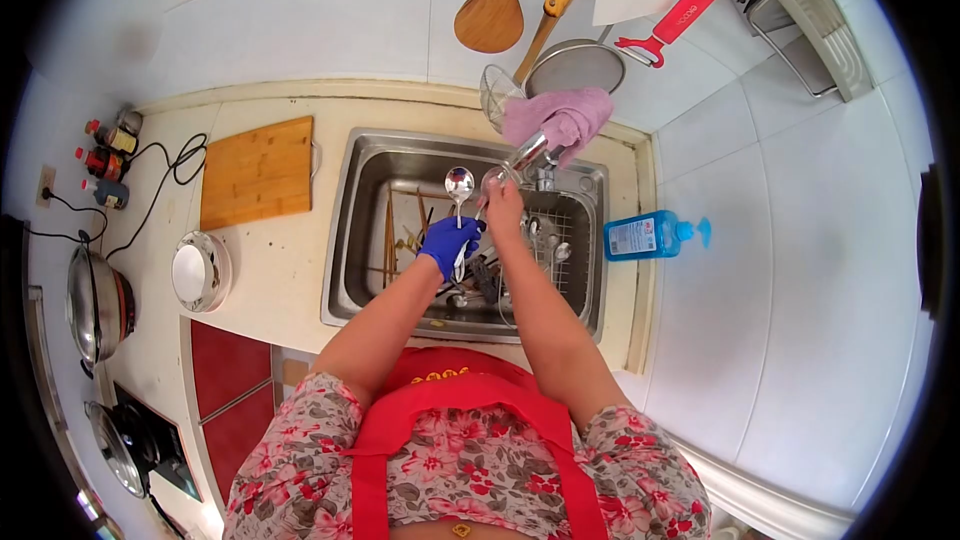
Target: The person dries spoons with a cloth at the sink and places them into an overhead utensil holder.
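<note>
My left hand (pixel 450 242), in a blue glove, is closed around the handle of a metal spoon (pixel 459 183), its bowl pointing away from me. Close beside it, my right hand (pixel 503 207) is bare, with its fingers together under the end of the faucet (pixel 531 152); what it holds, if anything, is too small to make out. Both hands are over the metal sink (pixel 341 250). Below them in the sink lie chopsticks (pixel 389 240) and other utensils. A wire rack (pixel 575 250) with several spoons stands in the sink's right part.
A pink cloth (pixel 565 118) hangs over the faucet. Right of the sink is a blue soap bottle (pixel 645 236). On the left counter are a cutting board (pixel 257 173) and stacked bowls (pixel 197 272). Wooden utensils (pixel 493 15), a strainer (pixel 575 70) and a red peeler (pixel 690 10) hang behind.
</note>
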`<action>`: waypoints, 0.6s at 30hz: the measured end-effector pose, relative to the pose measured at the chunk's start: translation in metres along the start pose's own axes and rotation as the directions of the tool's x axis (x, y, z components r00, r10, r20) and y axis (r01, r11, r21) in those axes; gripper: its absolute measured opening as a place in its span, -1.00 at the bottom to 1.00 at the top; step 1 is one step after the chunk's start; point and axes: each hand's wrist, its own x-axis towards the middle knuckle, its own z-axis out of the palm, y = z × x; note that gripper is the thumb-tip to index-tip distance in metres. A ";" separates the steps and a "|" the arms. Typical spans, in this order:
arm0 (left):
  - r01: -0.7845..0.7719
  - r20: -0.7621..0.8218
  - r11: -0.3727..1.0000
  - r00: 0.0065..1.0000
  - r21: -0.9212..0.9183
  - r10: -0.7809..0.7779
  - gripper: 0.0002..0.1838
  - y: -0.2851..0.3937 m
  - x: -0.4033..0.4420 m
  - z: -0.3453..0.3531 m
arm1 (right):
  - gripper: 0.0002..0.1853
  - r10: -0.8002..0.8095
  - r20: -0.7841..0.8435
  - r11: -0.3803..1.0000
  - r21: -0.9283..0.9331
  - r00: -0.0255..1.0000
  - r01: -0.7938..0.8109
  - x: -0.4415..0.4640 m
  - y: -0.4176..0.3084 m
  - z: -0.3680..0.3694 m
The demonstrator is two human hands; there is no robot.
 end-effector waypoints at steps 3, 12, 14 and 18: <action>0.025 0.073 1.000 0.997 0.019 -0.026 -0.87 0.002 -0.003 0.001 | -0.79 -0.073 0.009 0.993 -0.094 0.997 0.074 -0.019 -0.054 -0.005; 0.156 0.236 0.974 0.965 -0.162 -0.115 -0.78 0.001 0.015 0.009 | -0.84 0.169 0.313 0.865 0.407 0.935 -0.293 0.002 -0.038 -0.025; 0.168 0.263 0.969 0.958 -0.180 -0.117 -0.79 0.003 0.028 0.007 | -0.84 0.171 0.326 0.844 0.439 0.930 -0.309 0.002 -0.040 -0.030; 0.113 0.364 0.931 0.931 -0.348 0.023 -0.84 0.000 0.058 0.013 | -0.83 0.251 0.429 0.790 0.427 0.868 -0.440 -0.004 -0.056 -0.041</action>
